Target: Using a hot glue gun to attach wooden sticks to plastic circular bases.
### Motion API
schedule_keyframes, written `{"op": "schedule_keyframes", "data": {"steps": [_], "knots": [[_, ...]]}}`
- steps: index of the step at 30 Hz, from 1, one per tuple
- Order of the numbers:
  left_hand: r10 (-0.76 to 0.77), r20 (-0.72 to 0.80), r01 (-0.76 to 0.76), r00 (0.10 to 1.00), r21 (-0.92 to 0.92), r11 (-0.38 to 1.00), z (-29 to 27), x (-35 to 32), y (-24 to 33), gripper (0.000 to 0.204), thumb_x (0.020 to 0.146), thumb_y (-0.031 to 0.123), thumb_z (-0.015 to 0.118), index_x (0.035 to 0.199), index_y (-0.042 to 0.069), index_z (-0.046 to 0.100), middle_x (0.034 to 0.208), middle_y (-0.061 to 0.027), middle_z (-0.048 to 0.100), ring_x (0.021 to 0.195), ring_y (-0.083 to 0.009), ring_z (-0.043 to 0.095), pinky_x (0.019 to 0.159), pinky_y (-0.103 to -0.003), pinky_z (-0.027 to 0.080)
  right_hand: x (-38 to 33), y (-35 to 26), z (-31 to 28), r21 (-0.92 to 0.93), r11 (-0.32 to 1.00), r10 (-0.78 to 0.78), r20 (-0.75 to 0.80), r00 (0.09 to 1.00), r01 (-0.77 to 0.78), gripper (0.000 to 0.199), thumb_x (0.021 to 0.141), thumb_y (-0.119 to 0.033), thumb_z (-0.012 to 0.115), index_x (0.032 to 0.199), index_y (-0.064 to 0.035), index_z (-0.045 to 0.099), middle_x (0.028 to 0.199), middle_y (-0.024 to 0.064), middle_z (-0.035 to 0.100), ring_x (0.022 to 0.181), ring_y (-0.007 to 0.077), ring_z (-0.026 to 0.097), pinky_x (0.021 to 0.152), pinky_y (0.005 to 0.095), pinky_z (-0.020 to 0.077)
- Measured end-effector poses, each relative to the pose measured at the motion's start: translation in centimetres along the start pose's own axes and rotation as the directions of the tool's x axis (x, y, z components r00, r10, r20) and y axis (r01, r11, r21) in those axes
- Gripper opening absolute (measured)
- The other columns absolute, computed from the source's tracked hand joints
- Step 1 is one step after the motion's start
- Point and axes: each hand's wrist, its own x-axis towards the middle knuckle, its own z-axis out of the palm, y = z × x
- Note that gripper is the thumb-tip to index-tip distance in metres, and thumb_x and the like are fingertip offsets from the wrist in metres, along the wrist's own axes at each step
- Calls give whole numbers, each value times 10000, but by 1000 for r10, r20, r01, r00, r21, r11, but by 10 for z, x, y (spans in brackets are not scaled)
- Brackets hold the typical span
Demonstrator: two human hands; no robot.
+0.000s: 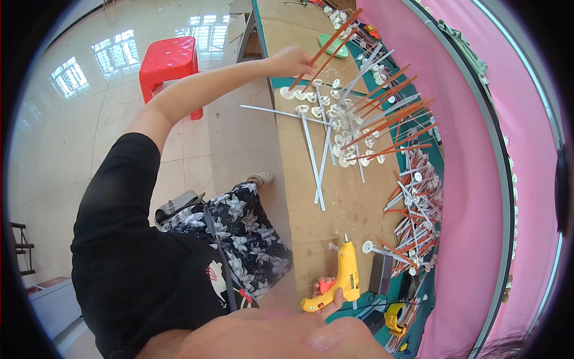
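Observation:
My left hand [293,61] reaches out at the upper middle, its fingers closed on a long brown stick [333,35] that leans up from a white round base [287,93]. A second brown stick stands close beside it. Near the lower edge my right hand [330,304] grips a yellow hot glue gun [347,272] with a red trigger. Its nozzle points away, up the table. Between the hands, a cluster of white discs [341,116] bears brown sticks [397,119] standing at a slant. Several pale strips [311,158] with discs lie flat among them.
Brown cardboard [317,221] covers the table. A dense heap of sticks and discs [415,209] runs along its far side, below a pink curtain [466,209]. A green dish [333,45], a dark box [381,274] and a yellow tape dispenser [394,318] sit around. A red stool [170,63] stands on the floor.

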Motion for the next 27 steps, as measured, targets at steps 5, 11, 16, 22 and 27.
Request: {"op": "schedule_keyframes", "data": {"steps": [5, 11, 16, 22, 27], "knots": [[-9, -55, 7, 998, -34, 999, 36, 63, -42, 265, 807, 155, 597, 1013, -9, 632, 915, -130, 672, 867, -196, 643, 813, -293, 467, -14, 7, -6, -12, 999, -42, -54, 998, 42, 344, 830, -296, 561, 1045, -39, 479, 943, 86, 529, 912, 230, 520, 764, 358, 476], [-49, -170, 46, 984, -21, 999, 43, 80, -98, 256, 803, 153, 604, 1008, 2, 637, 894, -119, 674, 848, -182, 641, 798, -300, 474, -3, 4, 9, -22, 999, -49, -201, 978, 45, 400, 753, -292, 601, 1012, -5, 496, 862, 123, 535, 805, 262, 531, 666, 363, 466], [-107, -173, 97, 979, -64, 993, 59, 93, -104, 256, 802, 159, 611, 1009, 12, 641, 869, -110, 673, 823, -170, 632, 770, -304, 476, -4, 3, 10, -31, 999, -43, -227, 973, 36, 405, 754, -299, 598, 1014, -6, 493, 854, 122, 533, 799, 263, 530, 672, 364, 468], [-68, -174, 55, 982, -82, 995, 68, 95, -103, 265, 796, 186, 618, 1026, 58, 646, 868, -124, 671, 786, -193, 636, 738, -318, 480, -2, 2, 12, -32, 999, -14, -225, 974, 7, 414, 756, -311, 597, 1019, -8, 495, 855, 121, 530, 810, 264, 527, 682, 366, 470], [-96, -149, 93, 984, -24, 995, 70, 93, -99, 284, 777, 213, 633, 1028, 81, 649, 854, -129, 670, 787, -219, 641, 721, -336, 484, -2, 1, 11, -28, 1000, -7, -229, 973, 0, 419, 755, -313, 601, 1021, -7, 497, 858, 120, 531, 814, 261, 527, 686, 368, 472]]}}
